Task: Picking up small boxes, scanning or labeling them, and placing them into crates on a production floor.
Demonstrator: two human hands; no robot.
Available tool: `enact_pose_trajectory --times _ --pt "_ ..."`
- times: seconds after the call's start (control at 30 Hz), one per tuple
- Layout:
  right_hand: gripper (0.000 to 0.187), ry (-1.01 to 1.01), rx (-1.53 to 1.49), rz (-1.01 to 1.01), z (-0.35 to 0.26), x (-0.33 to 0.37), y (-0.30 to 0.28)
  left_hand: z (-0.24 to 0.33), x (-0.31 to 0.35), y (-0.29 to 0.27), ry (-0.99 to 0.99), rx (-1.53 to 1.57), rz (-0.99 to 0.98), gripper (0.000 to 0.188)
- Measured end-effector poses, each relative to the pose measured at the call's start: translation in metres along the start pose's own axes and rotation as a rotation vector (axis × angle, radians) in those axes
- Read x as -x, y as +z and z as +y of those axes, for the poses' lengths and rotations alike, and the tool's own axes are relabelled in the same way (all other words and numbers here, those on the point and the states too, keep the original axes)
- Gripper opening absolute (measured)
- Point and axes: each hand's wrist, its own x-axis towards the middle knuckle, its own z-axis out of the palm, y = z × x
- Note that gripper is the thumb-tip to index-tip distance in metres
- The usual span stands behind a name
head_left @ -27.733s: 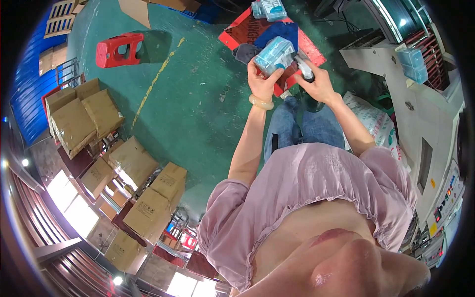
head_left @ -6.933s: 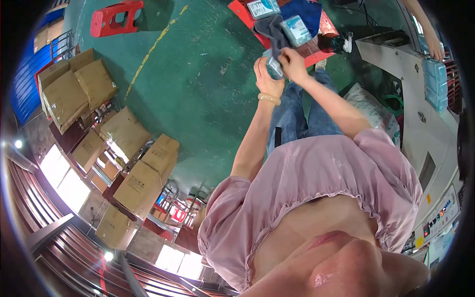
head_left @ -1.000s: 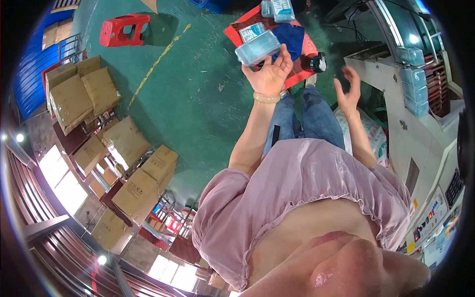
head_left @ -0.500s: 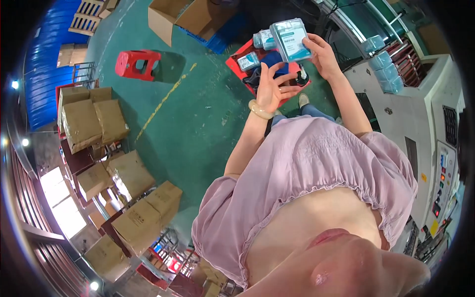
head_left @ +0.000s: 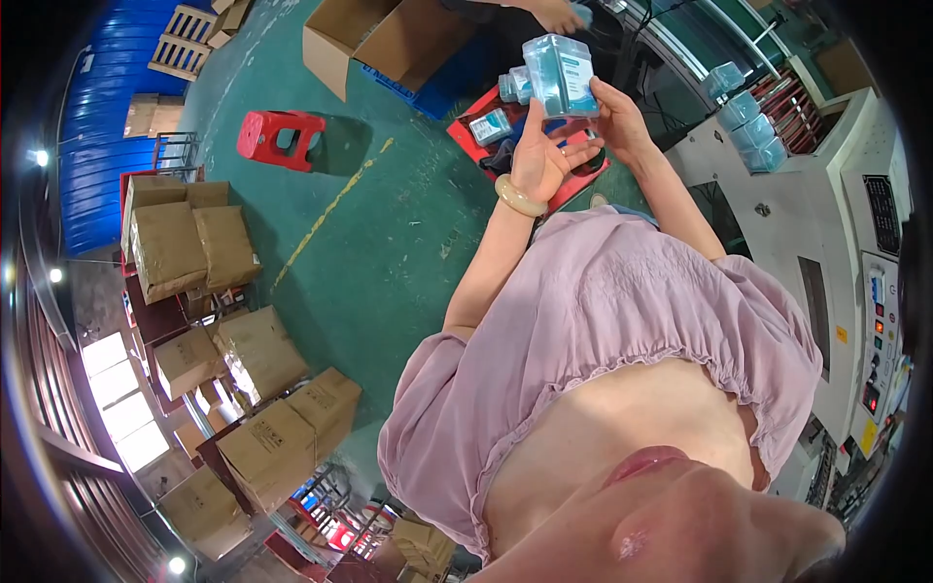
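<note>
Grip, right hand (head_left: 622,121): closed on one blue-and-clear pack (head_left: 564,78) by its edge; pack raised over the red tabletop (head_left: 464,137), label showing.

Grip, left hand (head_left: 542,160): fingers spread, palm turned up, just beside the pack, over the tabletop; contact with the pack could not be told.

Stage: held pack in hand, not set down. One labelled pack (head_left: 490,126) lay on the tabletop's left part; further packs (head_left: 521,85) stood at its far edge. Which were finished and which remained could not be told.

Also on the tabletop: dark cloth (head_left: 500,155), crumpled.

Right of the tabletop: white machine (head_left: 792,185), bearing a row of packs (head_left: 741,110).

Beyond the tabletop: a co-worker's hand (head_left: 556,15), blurred.

Left of the tabletop: open carton (head_left: 403,44); red stool (head_left: 260,138), farther off; stacked cartons (head_left: 167,248), farthest.
</note>
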Motion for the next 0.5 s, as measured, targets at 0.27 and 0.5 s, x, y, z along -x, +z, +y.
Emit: enact_pose_trajectory --times 0.27,0.5 --pt "0.036 -0.009 0.083 -0.068 0.004 0.009 -0.001 -0.009 -0.004 -0.010 0.130 -0.009 0.054 0.054" --pt "0.055 -0.162 0.233 -0.220 -0.025 0.013 -0.010 -0.014 0.007 0.001 0.657 -0.637 0.263 0.080"
